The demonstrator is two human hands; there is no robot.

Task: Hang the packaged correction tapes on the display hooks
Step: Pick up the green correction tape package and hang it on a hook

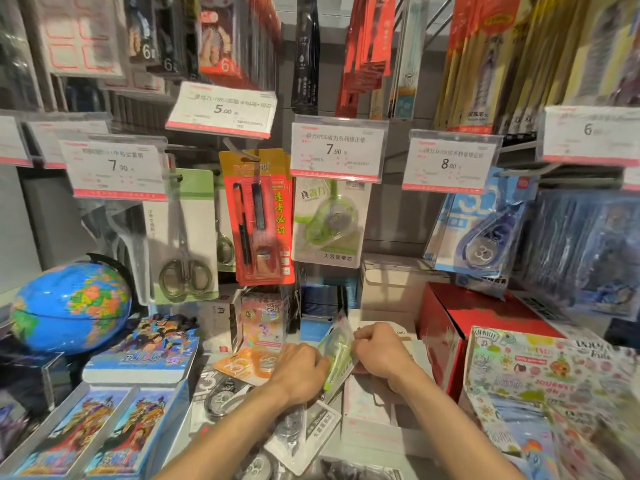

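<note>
Both hands meet low in the middle over a pile of packaged correction tapes. My left hand [300, 370] and my right hand [381, 351] each pinch a side of a green correction tape pack [337, 355], held edge-on between them. Under them lie an orange pack [247, 367], a black-and-white pack [221, 393] and a clear pack [304, 431]. On the hooks above hang a green correction tape pack [329, 223] below a 7.90 tag and a blue correction tape pack [481, 233] below an 8.00 tag.
Packaged scissors [185, 237] and a red pen set [259, 216] hang to the left of the green tape. A globe [71, 306] and boxed cartoon cards [145, 348] stand at left. A red box [457, 317] and sticker books [554, 382] crowd the right.
</note>
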